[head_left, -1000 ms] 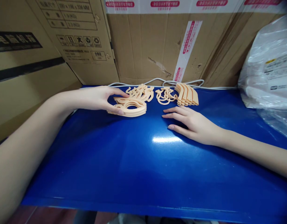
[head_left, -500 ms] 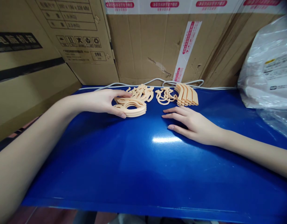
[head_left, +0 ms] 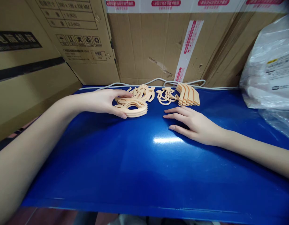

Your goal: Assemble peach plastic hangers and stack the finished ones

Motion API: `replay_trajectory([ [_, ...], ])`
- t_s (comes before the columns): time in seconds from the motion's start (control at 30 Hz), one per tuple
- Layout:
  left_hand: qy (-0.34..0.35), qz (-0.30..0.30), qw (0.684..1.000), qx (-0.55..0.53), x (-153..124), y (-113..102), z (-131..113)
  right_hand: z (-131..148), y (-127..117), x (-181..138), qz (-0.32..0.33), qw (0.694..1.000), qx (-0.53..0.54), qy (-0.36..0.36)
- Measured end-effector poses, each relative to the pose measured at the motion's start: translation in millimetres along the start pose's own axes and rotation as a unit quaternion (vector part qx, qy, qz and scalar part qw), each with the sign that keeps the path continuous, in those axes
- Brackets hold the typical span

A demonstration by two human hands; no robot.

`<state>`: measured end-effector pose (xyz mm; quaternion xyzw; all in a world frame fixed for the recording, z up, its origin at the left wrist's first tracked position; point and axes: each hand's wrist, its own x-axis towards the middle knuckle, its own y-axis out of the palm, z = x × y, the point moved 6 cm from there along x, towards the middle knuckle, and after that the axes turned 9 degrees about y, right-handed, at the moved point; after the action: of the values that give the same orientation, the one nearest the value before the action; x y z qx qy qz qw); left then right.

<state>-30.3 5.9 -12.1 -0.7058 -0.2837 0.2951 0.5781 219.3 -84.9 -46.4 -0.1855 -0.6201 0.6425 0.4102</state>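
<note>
At the back of the blue table, my left hand curves around the left end of a neat stack of beige ring-shaped plastic pieces. Its thumb rests along the stack's front side, and the other fingers reach over the back. Behind the stack lies a loose heap of beige curved pieces. My right hand lies on the table with fingers spread and holds nothing. Just beyond its fingertips are small beige hook-shaped pieces and a row of nested, bent beige arm-like pieces.
Cardboard boxes wall off the table's back and left side. A white cable runs along the back edge. Clear plastic wrapping with a white package stands at the right. The blue table has a front edge near me.
</note>
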Motion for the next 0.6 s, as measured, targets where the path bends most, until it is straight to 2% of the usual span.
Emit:
replay_trajectory([
  [0.2,-0.009,-0.012,1.000,-0.027,-13.8,-17.9,7.2,0.3,-0.4,0.9,0.001,1.000,0.001,0.002],
  [0.37,0.001,-0.062,0.997,-0.051,-18.7,-33.3,24.4,0.8,-0.4,0.6,-0.002,1.000,0.002,0.001],
  [0.5,-0.033,-0.025,0.999,-0.007,-11.8,-22.4,37.5,0.6,-0.3,0.3,-0.002,1.000,0.001,-0.001],
  [0.6,-0.028,-0.001,1.000,0.012,-5.0,-12.3,39.4,0.2,-0.4,0.3,-0.003,1.000,0.000,0.000],
])
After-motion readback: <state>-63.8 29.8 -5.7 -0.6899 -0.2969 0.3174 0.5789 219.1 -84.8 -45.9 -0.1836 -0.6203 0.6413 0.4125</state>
